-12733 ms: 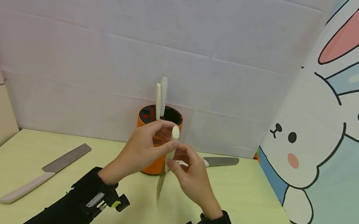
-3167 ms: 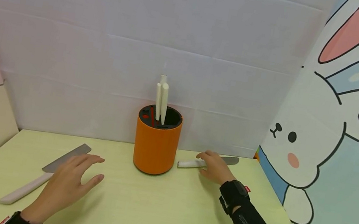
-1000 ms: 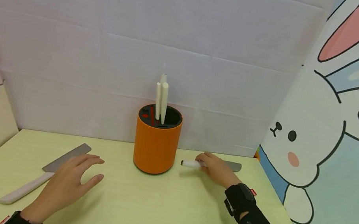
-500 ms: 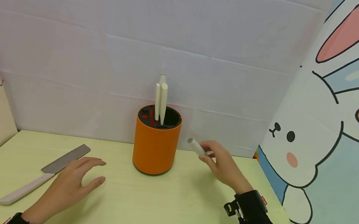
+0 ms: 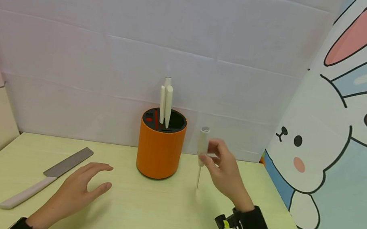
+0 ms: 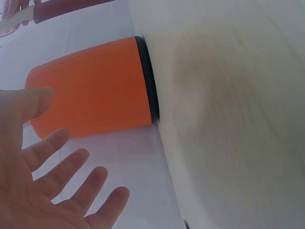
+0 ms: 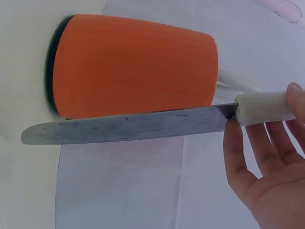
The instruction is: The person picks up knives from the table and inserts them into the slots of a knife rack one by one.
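Observation:
My right hand (image 5: 226, 172) pinches the white handle of a knife (image 5: 202, 144) between thumb and fingers, just right of the orange knife block (image 5: 159, 153). The knife is upright with its blade pointing down; the right wrist view shows the long grey blade (image 7: 143, 127) in front of the block. Several white handles (image 5: 167, 105) stick up from the block's black top. My left hand (image 5: 75, 191) hovers over the table at the left with fingers relaxed, holding nothing; in the left wrist view its fingers (image 6: 78, 174) are spread before the block.
Another knife (image 5: 68, 161) with a broad blade and pale handle lies on the pale yellow table (image 5: 151, 215), left of my left hand. A white cloth wall (image 5: 102, 75) stands close behind the block. A rabbit-printed panel (image 5: 339, 191) borders the table's right side.
My right hand has lifted the knife off the table at the right, turned it upright and brought it slightly left. My left hand has shifted slightly right.

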`<action>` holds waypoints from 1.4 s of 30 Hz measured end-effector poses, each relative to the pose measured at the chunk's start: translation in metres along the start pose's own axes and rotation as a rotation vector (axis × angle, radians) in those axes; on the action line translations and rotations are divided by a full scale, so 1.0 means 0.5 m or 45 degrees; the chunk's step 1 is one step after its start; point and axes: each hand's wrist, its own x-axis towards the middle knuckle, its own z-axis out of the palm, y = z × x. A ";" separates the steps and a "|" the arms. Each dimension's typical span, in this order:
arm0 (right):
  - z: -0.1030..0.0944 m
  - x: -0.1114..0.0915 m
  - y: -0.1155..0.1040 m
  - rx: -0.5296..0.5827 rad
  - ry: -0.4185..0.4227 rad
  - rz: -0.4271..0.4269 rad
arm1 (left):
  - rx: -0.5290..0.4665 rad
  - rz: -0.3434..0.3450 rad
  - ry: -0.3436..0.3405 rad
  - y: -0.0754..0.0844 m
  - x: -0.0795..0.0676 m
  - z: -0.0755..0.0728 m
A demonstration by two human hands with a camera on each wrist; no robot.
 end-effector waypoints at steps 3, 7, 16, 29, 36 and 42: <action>0.014 -0.001 -0.023 0.087 0.061 0.050 | -0.006 -0.006 -0.002 0.002 -0.001 -0.001; 0.030 0.002 -0.072 0.171 0.112 0.102 | -0.012 -0.008 -0.006 0.002 -0.002 -0.002; 0.068 0.021 -0.157 0.251 0.116 0.126 | 0.001 -0.004 0.005 -0.002 -0.001 -0.002; 0.102 0.018 -0.181 0.283 0.100 0.158 | -0.008 0.010 0.007 -0.005 0.001 0.000; 0.108 0.011 -0.187 0.309 0.112 0.158 | -0.010 -0.003 -0.005 -0.004 0.001 0.002; 0.116 0.008 -0.187 0.305 0.104 0.150 | 0.000 -0.003 -0.003 -0.005 0.000 0.003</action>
